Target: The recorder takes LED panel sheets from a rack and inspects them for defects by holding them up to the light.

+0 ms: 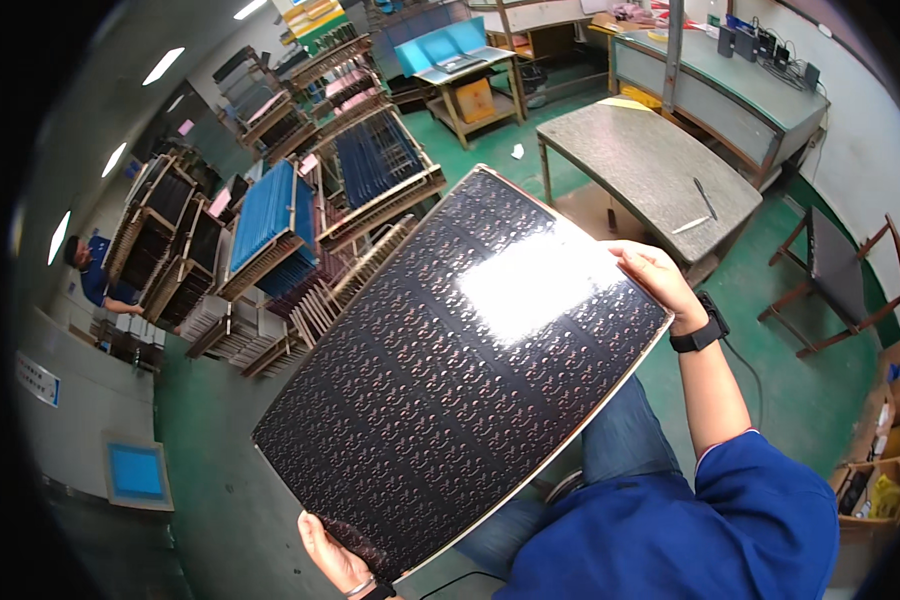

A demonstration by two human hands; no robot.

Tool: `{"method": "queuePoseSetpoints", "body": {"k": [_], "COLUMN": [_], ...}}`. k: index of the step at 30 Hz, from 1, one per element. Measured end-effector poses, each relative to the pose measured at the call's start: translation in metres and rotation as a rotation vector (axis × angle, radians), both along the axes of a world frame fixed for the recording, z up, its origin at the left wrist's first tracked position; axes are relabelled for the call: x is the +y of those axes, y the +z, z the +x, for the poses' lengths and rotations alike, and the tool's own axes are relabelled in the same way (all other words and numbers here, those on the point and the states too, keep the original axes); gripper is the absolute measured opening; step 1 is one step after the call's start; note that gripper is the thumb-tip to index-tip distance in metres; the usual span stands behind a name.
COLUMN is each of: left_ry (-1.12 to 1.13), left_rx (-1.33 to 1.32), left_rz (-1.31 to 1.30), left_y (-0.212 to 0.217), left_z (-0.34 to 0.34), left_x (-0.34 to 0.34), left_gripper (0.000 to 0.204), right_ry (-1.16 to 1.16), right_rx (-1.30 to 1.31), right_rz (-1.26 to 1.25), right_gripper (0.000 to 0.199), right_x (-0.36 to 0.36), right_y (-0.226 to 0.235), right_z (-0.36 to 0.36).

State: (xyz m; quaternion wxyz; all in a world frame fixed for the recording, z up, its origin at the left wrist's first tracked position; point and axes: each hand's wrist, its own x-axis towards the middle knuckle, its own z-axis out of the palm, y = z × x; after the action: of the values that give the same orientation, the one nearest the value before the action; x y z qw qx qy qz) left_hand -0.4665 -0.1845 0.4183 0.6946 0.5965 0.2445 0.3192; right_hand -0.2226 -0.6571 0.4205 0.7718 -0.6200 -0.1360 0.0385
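Left hand (332, 558) and right hand (660, 278) both grip the dark panel (400, 400), opposite edges, held in front of the body. Finger parts beneath it hidden. White glare wipes out its pattern near the right hand. Left forearm cut off at frame bottom. Racks (270, 225) partly hide a co-worker (98, 272), far left.
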Motion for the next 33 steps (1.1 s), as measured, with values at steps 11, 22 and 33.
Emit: {"method": "queuePoseSetpoints", "body": {"k": [11,22,33], "left_ry": [0.089,0.227,-0.015], "left_rx": [0.267,-0.233,-0.073], "left_rz": [0.202,0.300,-0.049], "left_y": [0.012,0.056,0.051], "left_z": [0.001,0.013,0.040], "left_x": [-0.018,-0.015,-0.065], "left_gripper": [0.027,0.035,0.028], "right_ry": [0.027,0.063,-0.172], "right_rx": [0.001,0.020,-0.062], "right_rz": [0.006,0.060,0.520], "right_gripper": [0.040,0.033,0.036], "right_x": [0.004,0.004,0.020], "right_y": [0.001,0.035,0.002], "right_z": [-0.010,0.002,0.042]}}
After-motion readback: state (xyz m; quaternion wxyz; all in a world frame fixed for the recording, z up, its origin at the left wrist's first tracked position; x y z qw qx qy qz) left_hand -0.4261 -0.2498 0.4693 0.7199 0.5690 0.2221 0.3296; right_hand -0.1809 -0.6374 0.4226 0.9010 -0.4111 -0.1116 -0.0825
